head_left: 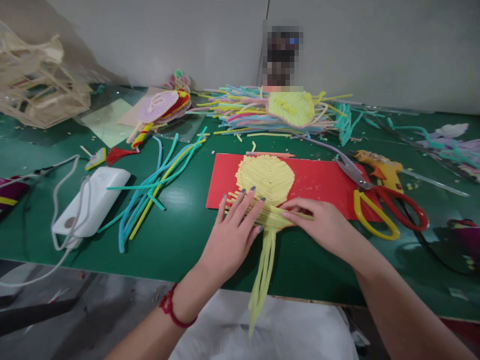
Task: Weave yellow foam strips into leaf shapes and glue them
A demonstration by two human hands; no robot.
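Observation:
A round pale yellow piece made of rows of fuzzy strips (pixel 266 177) lies on a red board (pixel 318 187). My left hand (pixel 238 222) rests with fingers spread over a second, greenish-yellow strip piece (pixel 272 216) just below it. Thumb and fingers of my right hand (pixel 315 220) pinch the right end of that same greenish piece. Several long yellow-green strips (pixel 264 275) hang from it past the table's front edge.
Scissors with yellow and red handles (pixel 365 185) and a yellow glue gun (pixel 386 170) lie right. A white power strip (pixel 93 200) and blue and yellow strips (pixel 150 190) are left. A colourful strip pile (pixel 240 112) lies behind.

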